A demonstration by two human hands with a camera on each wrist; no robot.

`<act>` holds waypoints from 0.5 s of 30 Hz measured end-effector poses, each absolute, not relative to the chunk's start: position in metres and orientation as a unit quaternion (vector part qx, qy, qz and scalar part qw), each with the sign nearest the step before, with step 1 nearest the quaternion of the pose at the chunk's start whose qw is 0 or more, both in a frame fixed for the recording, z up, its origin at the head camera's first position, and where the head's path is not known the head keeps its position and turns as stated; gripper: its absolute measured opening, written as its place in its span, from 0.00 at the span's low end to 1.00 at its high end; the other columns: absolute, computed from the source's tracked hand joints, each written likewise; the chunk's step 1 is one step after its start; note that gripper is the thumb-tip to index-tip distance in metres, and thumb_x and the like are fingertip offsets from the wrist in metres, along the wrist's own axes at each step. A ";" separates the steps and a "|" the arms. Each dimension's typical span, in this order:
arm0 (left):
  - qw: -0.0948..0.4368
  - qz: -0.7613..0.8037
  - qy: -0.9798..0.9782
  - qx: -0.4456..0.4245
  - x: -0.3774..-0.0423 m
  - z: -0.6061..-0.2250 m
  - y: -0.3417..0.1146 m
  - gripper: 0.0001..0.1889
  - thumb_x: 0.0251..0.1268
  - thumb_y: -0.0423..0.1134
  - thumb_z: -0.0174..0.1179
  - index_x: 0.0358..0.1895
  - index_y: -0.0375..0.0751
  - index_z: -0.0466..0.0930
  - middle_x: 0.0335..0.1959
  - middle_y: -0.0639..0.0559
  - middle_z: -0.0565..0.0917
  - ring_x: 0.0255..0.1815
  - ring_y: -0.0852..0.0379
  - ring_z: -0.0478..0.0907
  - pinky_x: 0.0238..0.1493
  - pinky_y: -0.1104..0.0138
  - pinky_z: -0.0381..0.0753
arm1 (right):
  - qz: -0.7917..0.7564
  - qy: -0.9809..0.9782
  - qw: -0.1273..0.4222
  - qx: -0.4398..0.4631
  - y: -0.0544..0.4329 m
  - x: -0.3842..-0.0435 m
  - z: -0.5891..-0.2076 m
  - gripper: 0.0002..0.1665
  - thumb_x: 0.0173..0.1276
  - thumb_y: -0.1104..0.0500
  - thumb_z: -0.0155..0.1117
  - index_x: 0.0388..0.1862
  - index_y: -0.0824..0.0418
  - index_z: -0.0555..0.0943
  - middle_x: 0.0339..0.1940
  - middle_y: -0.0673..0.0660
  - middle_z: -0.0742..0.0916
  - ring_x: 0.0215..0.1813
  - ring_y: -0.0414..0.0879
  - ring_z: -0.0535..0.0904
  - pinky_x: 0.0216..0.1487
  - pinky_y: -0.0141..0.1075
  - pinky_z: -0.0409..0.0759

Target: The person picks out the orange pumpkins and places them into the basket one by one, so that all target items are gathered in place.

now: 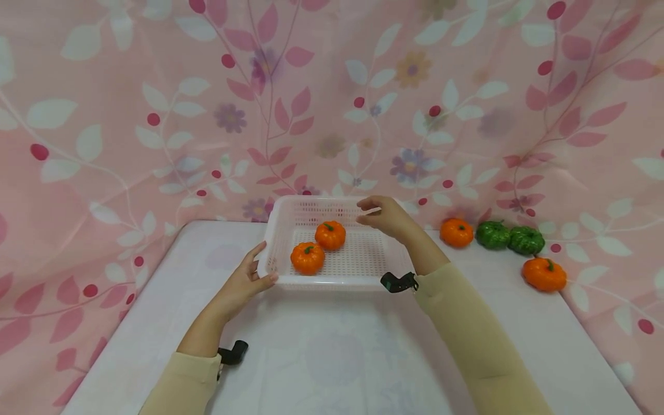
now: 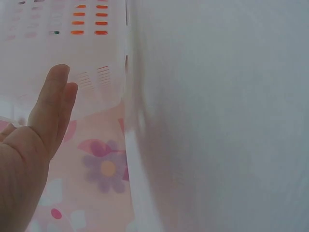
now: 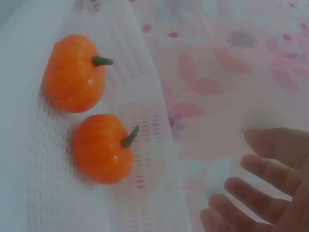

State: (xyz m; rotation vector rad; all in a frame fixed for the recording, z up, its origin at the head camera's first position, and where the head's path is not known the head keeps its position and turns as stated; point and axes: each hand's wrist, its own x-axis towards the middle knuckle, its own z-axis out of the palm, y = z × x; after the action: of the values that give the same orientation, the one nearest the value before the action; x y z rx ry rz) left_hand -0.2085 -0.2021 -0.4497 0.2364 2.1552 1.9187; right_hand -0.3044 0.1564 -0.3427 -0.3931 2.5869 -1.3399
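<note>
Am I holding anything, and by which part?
No grip shows: the left hand touches the white rectangular plastic basket at its left end; right hand is empty.

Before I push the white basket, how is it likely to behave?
The white basket probably feels light for its size, since its walls and floor are slotted. It looks fairly stiff: its sides run straight, so it should slide rather than fold. The front orange pumpkin and rear orange pumpkin inside are rounded and may roll if it tilts.

The left hand (image 1: 242,283) touches a basket (image 1: 332,280) holding two orange pumpkins (image 1: 308,258); the right hand (image 1: 387,217) is near its right end.
</note>
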 end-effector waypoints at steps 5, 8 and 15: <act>0.125 0.661 0.736 0.079 -0.209 -0.450 -0.203 0.50 0.68 0.34 0.65 0.82 0.55 0.38 0.72 0.32 0.63 0.55 0.50 0.76 0.54 0.70 0.79 | -0.453 0.878 0.082 -0.129 0.167 -0.293 -0.342 0.28 0.70 0.53 0.67 0.67 0.57 0.75 0.67 0.58 0.77 0.65 0.57 0.76 0.64 0.55 0.73; 0.125 0.660 0.737 0.078 -0.210 -0.451 -0.203 0.50 0.68 0.34 0.65 0.82 0.55 0.38 0.72 0.32 0.62 0.55 0.49 0.76 0.54 0.70 0.79 | -0.448 0.884 0.069 -0.116 0.172 -0.286 -0.343 0.28 0.70 0.50 0.67 0.66 0.56 0.76 0.67 0.58 0.78 0.65 0.57 0.75 0.64 0.56 0.73; 0.127 0.659 0.737 0.080 -0.209 -0.449 -0.203 0.50 0.68 0.34 0.65 0.82 0.55 0.38 0.72 0.31 0.62 0.54 0.49 0.76 0.54 0.70 0.79 | -0.428 0.896 0.022 -0.116 0.181 -0.269 -0.351 0.27 0.71 0.50 0.67 0.65 0.57 0.77 0.66 0.59 0.79 0.67 0.59 0.73 0.62 0.56 0.76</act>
State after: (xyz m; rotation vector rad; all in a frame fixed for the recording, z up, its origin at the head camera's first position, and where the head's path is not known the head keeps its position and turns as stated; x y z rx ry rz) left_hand -0.2094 -0.2027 -0.4493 0.2317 2.1452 1.9184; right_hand -0.2685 0.1808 -0.3506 -0.3603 2.7754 -1.3274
